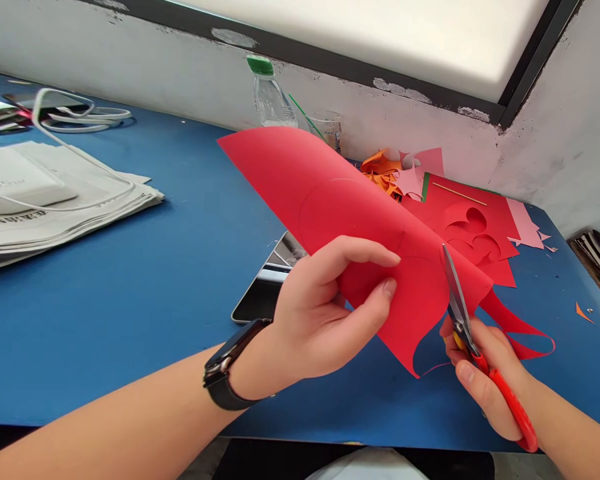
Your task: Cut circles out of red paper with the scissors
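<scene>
A large sheet of red paper [340, 193] is raised above the table and curls over, with faint curved lines drawn on it. My left hand [325, 327], wearing a black watch [235, 363], grips the sheet from its near side. Its thumb and index finger show in front of the paper, and the other fingers are partly hidden. In my right hand [510, 367] are scissors [457, 290] with red handles, their blades pointing up at the sheet's cut right edge. A narrow red paper strip [523, 323] loops out beside that hand.
Red paper with cut-out curves [473, 230] and orange scraps [383, 170] lie at the back right. A phone [260, 287] is partly beneath the sheet. A green-capped bottle [270, 100] stands by the wall. Newspapers [130, 207] and a white cable [87, 120] occupy the left.
</scene>
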A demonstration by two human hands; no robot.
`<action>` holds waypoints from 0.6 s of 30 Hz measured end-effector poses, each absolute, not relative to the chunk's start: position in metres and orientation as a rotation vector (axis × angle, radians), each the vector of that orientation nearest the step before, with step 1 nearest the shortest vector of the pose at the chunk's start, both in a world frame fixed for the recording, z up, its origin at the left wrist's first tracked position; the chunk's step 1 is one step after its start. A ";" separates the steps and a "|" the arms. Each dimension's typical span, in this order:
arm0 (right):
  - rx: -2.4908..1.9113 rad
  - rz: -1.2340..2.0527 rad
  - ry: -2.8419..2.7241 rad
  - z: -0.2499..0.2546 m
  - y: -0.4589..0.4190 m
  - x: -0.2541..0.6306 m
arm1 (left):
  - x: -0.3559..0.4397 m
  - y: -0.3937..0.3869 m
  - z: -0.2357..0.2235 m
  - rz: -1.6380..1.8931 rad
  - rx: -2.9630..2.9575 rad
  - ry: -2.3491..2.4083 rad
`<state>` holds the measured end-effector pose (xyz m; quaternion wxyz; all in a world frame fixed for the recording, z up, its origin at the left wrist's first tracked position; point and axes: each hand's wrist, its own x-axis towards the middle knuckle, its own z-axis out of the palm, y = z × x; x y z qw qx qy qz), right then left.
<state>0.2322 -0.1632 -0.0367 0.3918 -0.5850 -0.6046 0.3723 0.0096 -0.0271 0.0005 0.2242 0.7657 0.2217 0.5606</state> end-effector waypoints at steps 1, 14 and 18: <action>-1.487 0.955 -1.532 -0.036 -0.163 0.232 | 0.010 -0.027 0.001 1.544 2.116 0.623; -1.503 1.035 -1.526 -0.033 -0.167 0.240 | 0.010 -0.026 0.001 1.583 2.121 0.613; -1.473 1.040 -1.565 -0.031 -0.167 0.241 | 0.009 -0.025 0.000 1.559 2.105 0.642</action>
